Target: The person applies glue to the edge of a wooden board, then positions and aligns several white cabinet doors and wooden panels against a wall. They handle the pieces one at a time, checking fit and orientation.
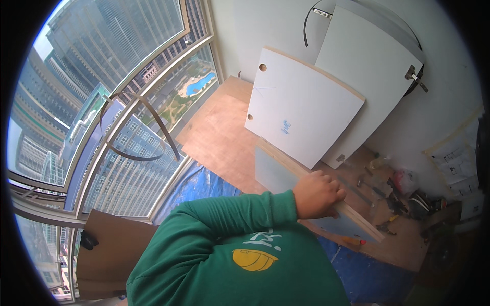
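Note:
My left hand (320, 194) reaches across the front of my body in a green sleeve. Its fingers are closed over the upper edge of a flat panel (273, 171). That panel stands on its long side, with a raw wood edge on top and a pale grey-blue face towards me. Just beyond it a white cabinet door (305, 107) leans back, with two round hinge holes and blue pen marks. My right hand is out of sight.
Behind leans a larger white door (365, 66) with metal hinges. Tools and scraps (393, 199) lie at the right of the plywood surface (217, 137). Blue sheeting (199, 186) covers part below. A curled edging strip (166, 133) hangs by the window; a brown board (115, 255) stands lower left.

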Tool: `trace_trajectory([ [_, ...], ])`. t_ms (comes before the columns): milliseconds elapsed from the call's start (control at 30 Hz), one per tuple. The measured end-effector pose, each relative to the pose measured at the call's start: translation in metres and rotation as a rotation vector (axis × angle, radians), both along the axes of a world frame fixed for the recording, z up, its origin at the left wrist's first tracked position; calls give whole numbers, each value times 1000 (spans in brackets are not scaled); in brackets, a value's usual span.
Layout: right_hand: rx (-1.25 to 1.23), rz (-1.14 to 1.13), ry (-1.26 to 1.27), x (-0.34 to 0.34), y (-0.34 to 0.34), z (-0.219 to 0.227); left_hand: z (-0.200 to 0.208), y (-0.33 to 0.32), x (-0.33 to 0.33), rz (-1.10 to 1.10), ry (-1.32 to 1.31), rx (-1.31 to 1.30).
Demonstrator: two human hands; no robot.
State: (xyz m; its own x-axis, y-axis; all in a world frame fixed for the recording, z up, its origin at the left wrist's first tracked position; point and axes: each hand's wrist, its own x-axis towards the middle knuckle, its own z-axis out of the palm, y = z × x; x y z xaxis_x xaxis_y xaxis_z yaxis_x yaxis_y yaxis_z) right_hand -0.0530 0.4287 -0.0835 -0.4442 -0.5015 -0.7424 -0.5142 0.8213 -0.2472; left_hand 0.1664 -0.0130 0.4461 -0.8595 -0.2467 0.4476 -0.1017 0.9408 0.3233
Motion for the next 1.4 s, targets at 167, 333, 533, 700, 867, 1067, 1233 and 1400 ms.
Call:
trace_trajectory([
  [167,-5,15,8,-2,3,-3,-1,1,-1,4,-8,-5],
  [333,-15,38,20,-4,10,-10,0,2,0,5,-10,-4],
  [533,-65,172,52,-9,26,-26,1,5,2,10,-11,-3],
  [700,-176,559,178,-20,39,-37,0,1,0,-4,-1,-4],
  [867,-175,-684,-451,-10,37,-36,-1,0,2,4,5,-37],
  [1067,-143,-907,-534,1,17,-9,3,2,1,0,31,-74],
  [1233,-162,-1031,-680,4,18,-8,4,2,2,-3,55,-67],
  [1400,-171,-1124,-827,4,14,-3,5,4,2,-1,47,-87],
])
